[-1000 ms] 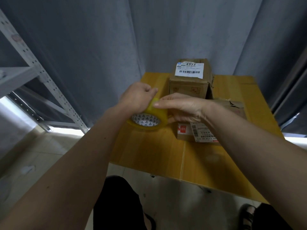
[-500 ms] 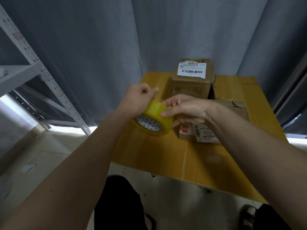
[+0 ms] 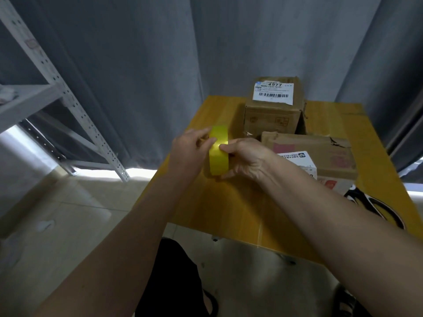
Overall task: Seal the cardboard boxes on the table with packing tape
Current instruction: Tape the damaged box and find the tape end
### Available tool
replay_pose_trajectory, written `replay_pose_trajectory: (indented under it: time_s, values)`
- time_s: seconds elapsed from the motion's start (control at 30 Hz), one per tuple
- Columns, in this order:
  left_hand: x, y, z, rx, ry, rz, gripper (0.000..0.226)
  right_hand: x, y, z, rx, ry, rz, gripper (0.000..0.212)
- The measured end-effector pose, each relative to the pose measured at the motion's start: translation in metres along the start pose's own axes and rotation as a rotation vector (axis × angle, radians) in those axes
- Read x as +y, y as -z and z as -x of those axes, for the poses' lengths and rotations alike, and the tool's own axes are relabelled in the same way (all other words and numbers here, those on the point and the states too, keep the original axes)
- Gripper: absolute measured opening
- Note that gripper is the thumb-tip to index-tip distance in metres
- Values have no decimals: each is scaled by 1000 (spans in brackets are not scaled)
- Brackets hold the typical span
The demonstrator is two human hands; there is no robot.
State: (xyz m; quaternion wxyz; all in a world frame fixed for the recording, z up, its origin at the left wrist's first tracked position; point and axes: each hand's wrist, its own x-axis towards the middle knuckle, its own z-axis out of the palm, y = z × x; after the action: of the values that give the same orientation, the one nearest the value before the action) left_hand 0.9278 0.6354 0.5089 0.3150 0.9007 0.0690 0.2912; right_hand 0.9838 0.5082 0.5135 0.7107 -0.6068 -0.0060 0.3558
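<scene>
The roll of yellow packing tape [image 3: 219, 150] is held on edge above the near left part of the table [image 3: 231, 209], its outer band turned toward the camera. It is gripped by the left hand [image 3: 190, 154] from nine o'clock, thumb and fingers curled round the rim, and by the right hand [image 3: 245, 160] from three o'clock, with a fingertip laid on the band. The step in hand is judged to be finding the loose end: the roll is best steadied by the left hand while the band is felt over with a right nail, and the end lifted squarely so that it is not split. Both boxes appear unsealed as yet. At one o'clock of the roll the upright cardboard box [image 3: 273, 106] with a barcode label is seen; at three o'clock lies the flatter cardboard box [image 3: 320, 154]. The table is of yellow wood. Grey curtains [image 3: 142, 65] hang behind it, a metal shelving rack [image 3: 57, 92] stands at nine o'clock, and pale floor tiles [image 3: 57, 225] lie below
</scene>
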Motion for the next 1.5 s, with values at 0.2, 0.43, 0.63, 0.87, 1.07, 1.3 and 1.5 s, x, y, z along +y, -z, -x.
replay_pose_trajectory:
  time_s: [0.2,0.43,0.63,0.87,1.07,1.3,1.5]
  values:
    - [-7,3,-3,-64,-18,-54,20,10,0,-5,27,-75,-21,14]
    - [2,6,-13,-95,3,-66,10,9,3,-7,12,-83,-4,24]
    - [5,4,-21,-256,-89,-385,18,10,6,-5,-11,-82,-6,9]
    - [3,-14,-7,-245,-40,-401,13,12,1,-4,31,-76,-19,19]
    - [0,-11,0,-108,-93,-192,26,11,6,-2,36,-40,-37,12]
    - [2,-3,-3,-104,-130,-292,20,12,1,-3,37,-31,-2,20]
    - [5,-9,-6,-68,-57,-414,22,13,-5,-3,38,-31,-13,13]
